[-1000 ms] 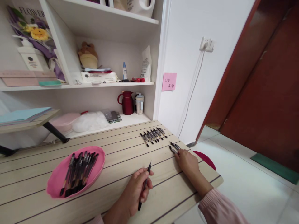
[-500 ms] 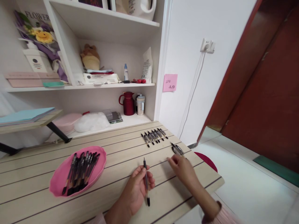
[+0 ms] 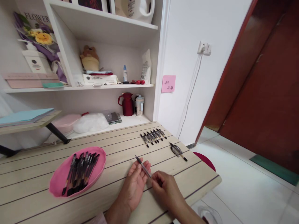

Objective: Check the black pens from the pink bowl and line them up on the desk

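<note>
In the head view a gel pen [image 3: 143,165] with a clear barrel slants across my left hand [image 3: 135,183]. My left thumb and fingers hold it, tip pointing away and to the left. The fingers of my right hand [image 3: 164,185] are closed at the pen's rear end and hide it. To the left, a pink scalloped tray [image 3: 102,167] holds several dark-capped pens [image 3: 80,171]. Several more pens [image 3: 153,136] lie side by side in a row at the far side of the table. A small group of pens [image 3: 178,151] rests near the right edge.
The slatted wooden table [image 3: 116,186] ends on the right above the tiled floor. A small raised stand [image 3: 44,123] with blue paper occupies the left. Behind it are white shelves [image 3: 112,88] with a red jug [image 3: 127,104] and a cup [image 3: 139,105].
My right hand has moved left from the small pen group to the rear end of the held pen. The pen has tilted, its tip swinging left.
</note>
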The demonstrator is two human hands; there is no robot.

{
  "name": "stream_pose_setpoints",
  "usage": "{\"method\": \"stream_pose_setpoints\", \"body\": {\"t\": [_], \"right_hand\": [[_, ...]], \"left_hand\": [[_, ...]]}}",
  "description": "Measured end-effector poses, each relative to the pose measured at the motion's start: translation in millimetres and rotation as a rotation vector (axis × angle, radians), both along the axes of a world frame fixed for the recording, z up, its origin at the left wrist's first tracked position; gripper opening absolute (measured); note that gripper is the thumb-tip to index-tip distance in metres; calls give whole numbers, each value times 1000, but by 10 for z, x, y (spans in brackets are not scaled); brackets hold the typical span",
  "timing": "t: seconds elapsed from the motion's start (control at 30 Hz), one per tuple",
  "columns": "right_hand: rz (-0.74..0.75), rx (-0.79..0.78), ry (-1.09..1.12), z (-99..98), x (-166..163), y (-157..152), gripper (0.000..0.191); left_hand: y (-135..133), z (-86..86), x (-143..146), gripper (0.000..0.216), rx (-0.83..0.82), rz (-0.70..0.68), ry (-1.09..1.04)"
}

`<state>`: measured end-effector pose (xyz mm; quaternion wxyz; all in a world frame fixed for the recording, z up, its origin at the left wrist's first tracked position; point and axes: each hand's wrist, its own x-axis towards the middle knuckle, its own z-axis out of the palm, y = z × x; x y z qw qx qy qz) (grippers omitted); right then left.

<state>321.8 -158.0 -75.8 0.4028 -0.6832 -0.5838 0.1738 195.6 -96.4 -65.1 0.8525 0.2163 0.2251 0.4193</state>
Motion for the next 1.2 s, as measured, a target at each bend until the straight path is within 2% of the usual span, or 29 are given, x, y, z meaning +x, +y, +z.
{"method": "stream_pose_setpoints", "body": {"t": [0.07, 0.17, 0.23, 0.33, 0.47, 0.67, 0.83, 0.93, 1.0, 1.07, 1.13, 1.2], "right_hand": [[-106, -33, -169, 34, 230, 35, 18], [-353, -194, -415, 50, 647, 103, 22], [-427, -277, -511, 31, 880, 144, 23], [-436, -345, -575, -20, 1080, 183, 23], [-440, -377, -576, -77, 1152, 201, 20], [-468, -322, -559, -119, 1160, 162, 19], [-475, -241, -605, -108, 1084, 89, 21], [-457, -179, -610, -70, 959, 46, 20], [-397, -135, -600, -61, 832, 12, 20], [-313, -101, -585, -85, 684, -29, 23], [-236, -77, -568, -140, 544, -70, 25], [-189, -57, -559, -209, 439, -102, 26]], "left_hand": [[-4, 8, -18, 33, 10, -37, 34], [-8, 9, -40, 36, 28, -60, 120], [-12, 4, -46, 34, 61, -71, 169], [-17, -9, -43, 31, 107, -113, 219], [-16, -16, -35, 29, 140, -147, 242], [-13, -15, -48, 23, 169, -167, 257], [-9, -53, -36, 24, 291, -190, 348], [39, 27, -63, 25, 448, -155, 556], [125, 176, -178, 26, 678, -75, 844], [269, 383, -410, 28, 1007, 37, 1262], [456, 589, -739, 27, 1040, 117, 1448], [641, 731, -1090, 21, 979, 145, 1745]]}}
